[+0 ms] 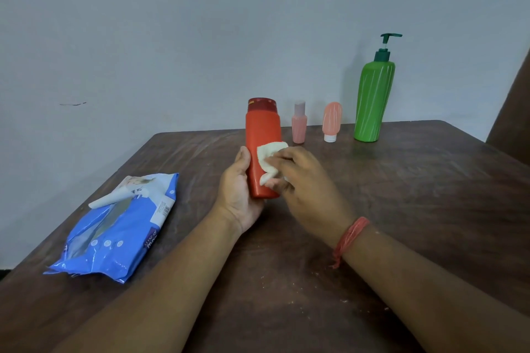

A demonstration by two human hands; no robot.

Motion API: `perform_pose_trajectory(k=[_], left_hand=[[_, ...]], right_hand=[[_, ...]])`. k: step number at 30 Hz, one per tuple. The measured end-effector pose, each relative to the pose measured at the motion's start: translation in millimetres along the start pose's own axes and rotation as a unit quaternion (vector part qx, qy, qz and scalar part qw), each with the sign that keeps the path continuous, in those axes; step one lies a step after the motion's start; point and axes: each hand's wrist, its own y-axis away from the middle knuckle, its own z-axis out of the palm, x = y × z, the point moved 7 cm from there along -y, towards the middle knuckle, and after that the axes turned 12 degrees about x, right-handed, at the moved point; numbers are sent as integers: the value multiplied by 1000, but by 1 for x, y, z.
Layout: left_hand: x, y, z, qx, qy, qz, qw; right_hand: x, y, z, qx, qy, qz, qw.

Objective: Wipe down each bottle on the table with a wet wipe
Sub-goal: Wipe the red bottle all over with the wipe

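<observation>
An orange bottle (262,149) with a dark red cap stands upright above the tabletop (401,195), gripped by the left hand (239,195). At its three o'clock, the right hand (304,180) presses a crumpled white wet wipe (269,157) against it.

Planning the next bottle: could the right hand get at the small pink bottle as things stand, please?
Probably yes: the small pink bottle stands just beyond the right hand with nothing between, though that hand's grip is on the wipe.
</observation>
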Motion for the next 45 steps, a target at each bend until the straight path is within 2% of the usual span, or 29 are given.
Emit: perform_pose_trajectory(k=[2,5,8,10,13,14,18,21,28,31,33,36,39,40,43,45], left_hand=[[1,1,1,-17,-28,14,999],[-5,9,10,-69,-90,26,993],[-13,13,20,-107,-121,30,986],[-12,13,20,-104,-127,41,986],[-5,13,16,-81,-141,60,985],[-4,14,15,-83,-147,63,984],[-10,18,22,-114,-163,56,978],[-11,15,22,-90,-135,55,985],[6,-1,-6,42,-44,62,996],[8,-5,-12,55,16,37,998],[7,-6,-12,51,27,20,998],[4,-2,-11,70,-21,7,997],[-6,1,-4,29,-61,-22,997],[-7,1,-2,17,-60,-23,998],[-10,-1,0,-4,-82,-16,996],[-9,1,1,-15,-93,-19,995]], right_hand=[[-4,-3,0,22,25,-28,999],[21,-20,-16,104,3,67,992],[42,-25,-35,188,-8,121,975],[41,-17,-36,189,-21,122,974],[28,-6,-24,136,-4,77,988],[29,-8,-24,139,0,73,988],[54,-25,-42,210,-24,165,963],[50,-15,-32,167,-43,169,970],[36,5,8,-1,-146,240,960],[24,9,18,-59,-150,195,968],[19,7,16,-52,-111,129,984],[1,1,8,-30,-43,-5,999],[-21,7,15,-64,-8,-188,980],[-19,5,16,-67,15,-209,975],[-3,-7,4,-27,65,-168,983],[-14,1,3,-45,42,-210,976]])
